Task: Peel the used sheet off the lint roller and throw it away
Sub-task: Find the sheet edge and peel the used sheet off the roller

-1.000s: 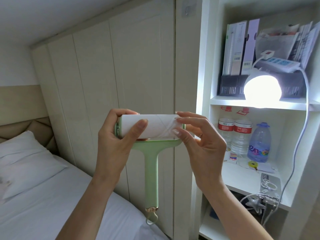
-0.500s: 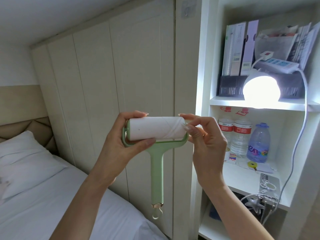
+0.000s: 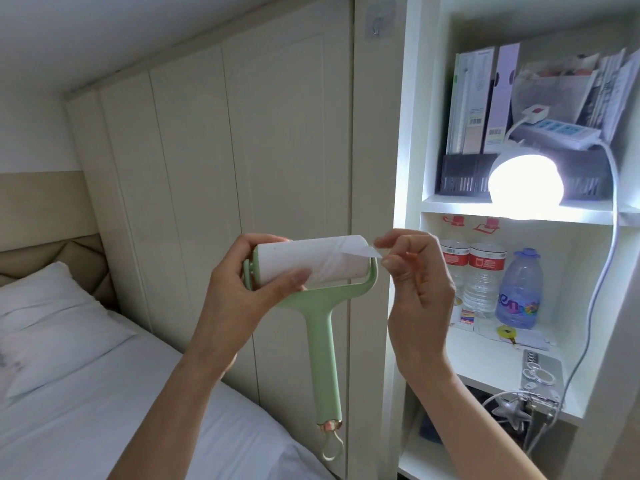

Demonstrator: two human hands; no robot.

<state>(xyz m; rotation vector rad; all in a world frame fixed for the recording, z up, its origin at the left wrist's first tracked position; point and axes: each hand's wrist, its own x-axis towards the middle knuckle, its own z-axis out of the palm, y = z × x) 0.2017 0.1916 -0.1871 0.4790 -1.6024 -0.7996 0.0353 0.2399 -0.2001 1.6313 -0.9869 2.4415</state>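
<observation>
The lint roller is held up in mid-air in front of the wardrobe doors, above the near edge of the bed, its pale green handle hanging down. The left hand wraps the left end of the roll, thumb pressed across the front and the other fingers curled behind. The right hand pinches a lifted corner of the used sheet between thumb and forefinger at the roll's right end; only a small pointed flap is free, the rest is stuck down.

The main risk appears to be tearing. The flap is narrow, and a pull straight out to the right would likely rip it off as a sliver, leaving the sheet on the roll. A pull following the diagonal seam looks safer. The roll may also spin in its frame if the left thumb loosens, giving nothing to peel against. The freed sheet may cling to the fingers. No bin is in view, so where it goes cannot be told.
</observation>
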